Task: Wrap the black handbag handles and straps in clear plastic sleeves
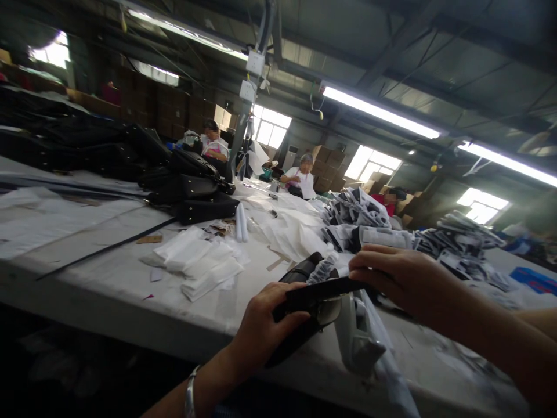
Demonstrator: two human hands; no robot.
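Observation:
A black bag (300, 335) is held between my two hands over the table's front edge. My left hand (267, 319) is closed on the left end of the bag's dark upper edge, with thumb and fingers on opposite sides. At the right end, the fingers of my right hand (391, 273) pinch the same edge. A crumpled clear plastic wrap (322, 269) shows just behind that edge. Close below my right hand is a light grey plastic object (359, 339) whose kind I cannot make out. The bag's lower part is dark and partly hidden by my left hand.
Black bags (191, 186) are heaped at the left, near a long dark strap (108, 249). White wrapping sheets (195, 258) lie on the table (130, 290). Wrapped grey-and-black pieces (357, 209) are piled at the right. Two people (301, 174) sit across the table.

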